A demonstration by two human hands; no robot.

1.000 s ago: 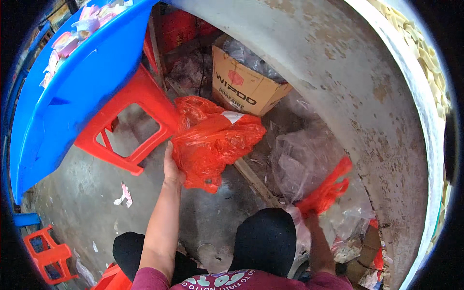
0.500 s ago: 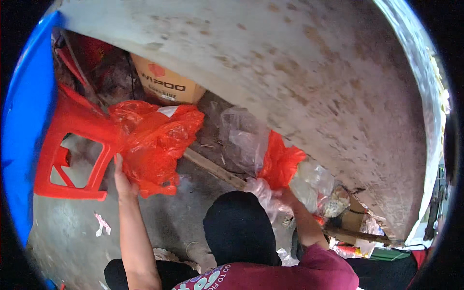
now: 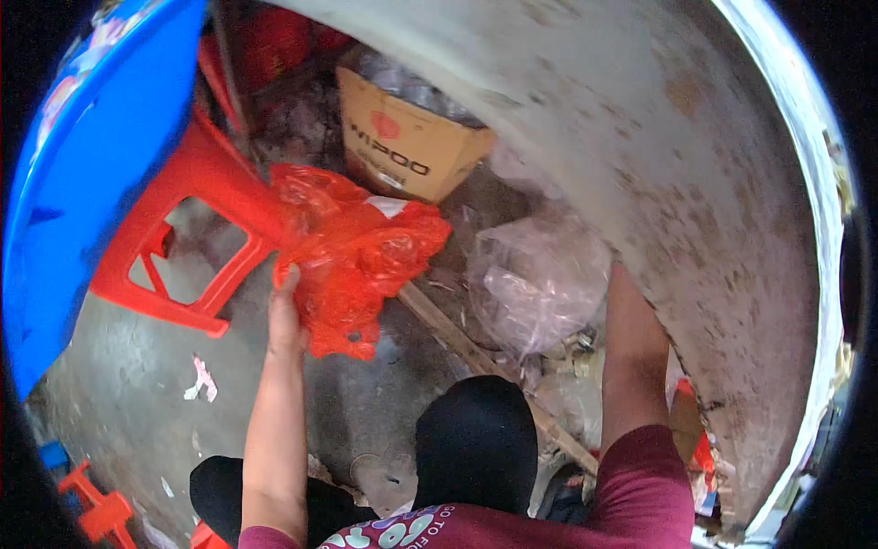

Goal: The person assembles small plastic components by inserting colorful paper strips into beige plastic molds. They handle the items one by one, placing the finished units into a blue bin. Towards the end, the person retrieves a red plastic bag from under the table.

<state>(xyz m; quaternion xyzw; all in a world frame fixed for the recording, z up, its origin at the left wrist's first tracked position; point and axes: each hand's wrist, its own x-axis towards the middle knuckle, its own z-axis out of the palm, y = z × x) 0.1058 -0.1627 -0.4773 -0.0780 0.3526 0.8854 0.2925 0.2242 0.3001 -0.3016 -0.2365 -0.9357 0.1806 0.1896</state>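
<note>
A crumpled, see-through red plastic bag [image 3: 352, 261] spreads out in front of me, with a small white patch on top. My left hand [image 3: 285, 306] is closed on its near left edge, thumb up along the plastic. On the right, my forearm [image 3: 634, 366] reaches in under the pale, stained tabletop [image 3: 640, 137]. The edge of that top hides my right hand, so its fingers and anything in them do not show. A bunched clear plastic bag [image 3: 535, 284] lies just left of my right wrist.
A red plastic stool [image 3: 197, 229] lies on its side beside a blue panel [image 3: 110, 174]. Behind the red bag stands an open cardboard box [image 3: 412, 142] with clear plastic in it. A wooden bar [image 3: 485, 366] runs low across the floor, with scraps around it.
My right hand has gone forward under the tabletop; the smaller red bag beside it is out of sight. The view has shifted leftward. My left hand keeps hold of the red plastic bag.
</note>
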